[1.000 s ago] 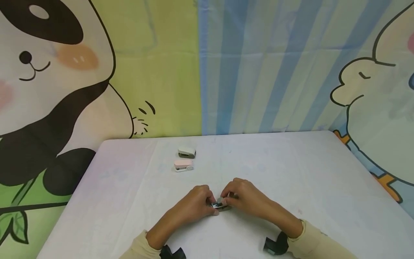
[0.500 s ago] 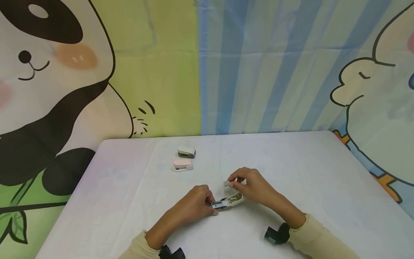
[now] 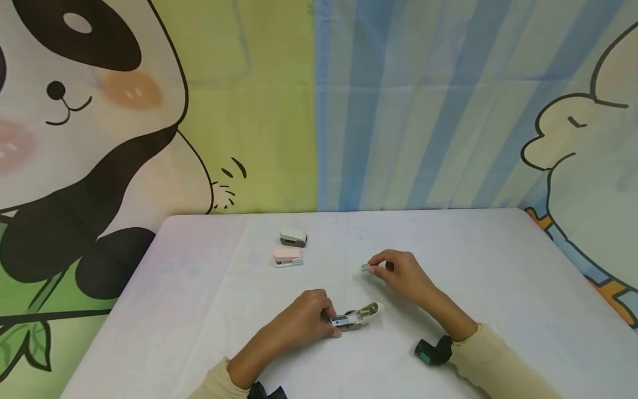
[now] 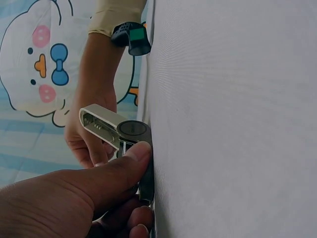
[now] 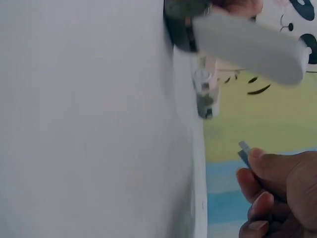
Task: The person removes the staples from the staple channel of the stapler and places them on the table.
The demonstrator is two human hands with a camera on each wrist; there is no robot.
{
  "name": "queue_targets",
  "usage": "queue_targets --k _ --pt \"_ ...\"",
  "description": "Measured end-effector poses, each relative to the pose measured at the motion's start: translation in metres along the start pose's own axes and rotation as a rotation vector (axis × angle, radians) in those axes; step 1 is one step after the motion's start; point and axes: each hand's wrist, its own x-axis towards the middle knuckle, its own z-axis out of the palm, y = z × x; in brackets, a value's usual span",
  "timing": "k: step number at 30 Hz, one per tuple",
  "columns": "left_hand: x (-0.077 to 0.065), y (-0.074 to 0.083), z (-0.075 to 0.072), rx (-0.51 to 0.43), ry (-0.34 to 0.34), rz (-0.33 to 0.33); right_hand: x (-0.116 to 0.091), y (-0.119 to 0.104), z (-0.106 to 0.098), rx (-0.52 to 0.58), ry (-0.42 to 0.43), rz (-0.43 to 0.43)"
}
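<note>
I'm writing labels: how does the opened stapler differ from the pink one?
The opened stapler is swung apart; the pink stapler is closed. The opened stapler's top is whitish, the pink stapler's pink. The left grip holds the opened stapler; the pink stapler isn't held. Both have pale tops.

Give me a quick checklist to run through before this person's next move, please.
Stapler opened out: ok.
Left grip holding the stapler: ok, at one end.
Right grip pinching the small grey piece: ok.
Small grey piece clear of the stapler: ok, held apart from it.
Stapler loaded: cannot tell, details too small.
Pink stapler and white stapler out of the way: ok, both farther back.
</note>
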Motion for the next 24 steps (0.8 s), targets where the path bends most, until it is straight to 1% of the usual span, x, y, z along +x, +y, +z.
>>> queue_targets --k 4,8,13,16,18,21,24 --pt "-0.001 0.001 0.0 0.012 0.004 0.002 0.014 0.01 -0.007 0.001 0.025 0.037" --pt "-0.001 0.001 0.0 0.014 0.003 0.012 0.029 0.02 -0.012 0.047 0.049 0.105" --pt "-0.001 0.001 0.0 0.005 -0.003 0.017 0.046 0.031 -0.009 0.116 0.063 0.212" --pt "-0.001 0.001 0.001 0.002 -0.003 0.02 0.054 0.036 -0.006 0.123 0.066 0.253" --pt "-0.001 0.001 0.001 0.0 0.0 0.024 0.059 0.039 -0.005 0.12 0.07 0.268" --pt "-0.001 0.0 0.001 0.005 0.007 0.03 0.065 0.045 -0.002 0.121 0.067 0.268" --pt "-0.001 -0.001 0.001 0.013 0.012 0.034 0.07 0.051 0.002 0.113 0.045 0.252"
